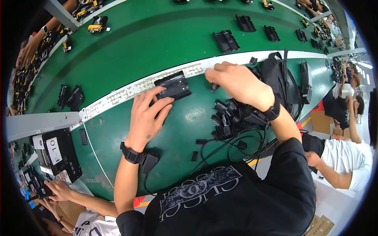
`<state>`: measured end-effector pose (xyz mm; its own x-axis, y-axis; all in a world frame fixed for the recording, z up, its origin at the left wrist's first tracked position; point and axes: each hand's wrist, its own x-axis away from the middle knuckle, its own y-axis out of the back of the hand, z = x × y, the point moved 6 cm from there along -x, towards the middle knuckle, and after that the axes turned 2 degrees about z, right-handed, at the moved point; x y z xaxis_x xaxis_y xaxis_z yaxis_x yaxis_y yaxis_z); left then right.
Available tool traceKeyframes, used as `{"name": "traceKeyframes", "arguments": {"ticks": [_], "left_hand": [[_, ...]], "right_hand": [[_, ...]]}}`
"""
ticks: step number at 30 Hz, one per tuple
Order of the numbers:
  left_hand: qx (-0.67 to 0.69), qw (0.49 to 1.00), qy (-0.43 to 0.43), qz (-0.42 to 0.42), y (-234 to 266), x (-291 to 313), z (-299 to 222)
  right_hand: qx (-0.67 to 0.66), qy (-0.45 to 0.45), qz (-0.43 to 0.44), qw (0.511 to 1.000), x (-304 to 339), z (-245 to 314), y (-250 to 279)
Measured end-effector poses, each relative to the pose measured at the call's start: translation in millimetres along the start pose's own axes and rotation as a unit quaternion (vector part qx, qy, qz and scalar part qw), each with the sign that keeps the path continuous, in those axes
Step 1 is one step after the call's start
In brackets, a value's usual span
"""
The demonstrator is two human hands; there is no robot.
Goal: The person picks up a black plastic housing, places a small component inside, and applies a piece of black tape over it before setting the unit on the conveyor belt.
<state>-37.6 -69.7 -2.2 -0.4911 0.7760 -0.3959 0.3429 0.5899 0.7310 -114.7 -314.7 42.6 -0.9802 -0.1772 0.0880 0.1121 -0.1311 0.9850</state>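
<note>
Evidently, work on the black ribbed plastic housing (175,85) is in progress, not finished. Taking that housing as the clock's centre and twelve as the top of the view, the bare left hand (146,118) comes in from seven o'clock. Its fingers are spread, with fingertips touching the housing's near left side. The housing lies on the dark green bench (106,147), its far edge overlapping the pale, worn metal rail (118,94); whether it rests on the rail, I cannot tell.

At three o'clock the right hand (240,84) is apart from the housing, its fingers curled together and apparently pinching a small black plastic piece (214,87); most of the grip is hidden. That piece is not on the housing, so joining them, if intended, remains undone. Whether the housing already carries other fitted pieces is too small to tell.

Plenty looks left: a heap of small black moulded parts (226,120) sits at four o'clock, beside looped black cables (232,147). Beyond the rail, a broad black open housing (226,41) lies between one and two o'clock, and two dark plastic shells (75,97) lie near nine. Whether these are completed or waiting does not show.
</note>
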Motion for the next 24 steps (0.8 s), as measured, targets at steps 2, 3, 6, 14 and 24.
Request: {"name": "traceKeyframes", "arguments": {"ticks": [2,3,6,14,24], "left_hand": [[0.001,1.000,0.001,-0.003,1,0,0],[0.002,1.000,0.000,-0.004,1,0,-1],[0.005,1.000,0.001,-0.005,1,-1,-2],[0.010,1.000,0.004,0.003,2,0,2],[0.011,1.000,-0.009,-0.001,2,1,1]], "right_hand": [[-0.013,0.061,-0.005,0.998,-7,14,-8],[-0.014,0.060,-0.013,0.998,-11,17,-15],[-0.018,0.062,-0.024,0.998,-16,25,-23],[-0.034,-0.180,0.119,0.976,-8,24,-11],[-0.088,-0.005,-0.056,0.994,-14,34,-15]]}}
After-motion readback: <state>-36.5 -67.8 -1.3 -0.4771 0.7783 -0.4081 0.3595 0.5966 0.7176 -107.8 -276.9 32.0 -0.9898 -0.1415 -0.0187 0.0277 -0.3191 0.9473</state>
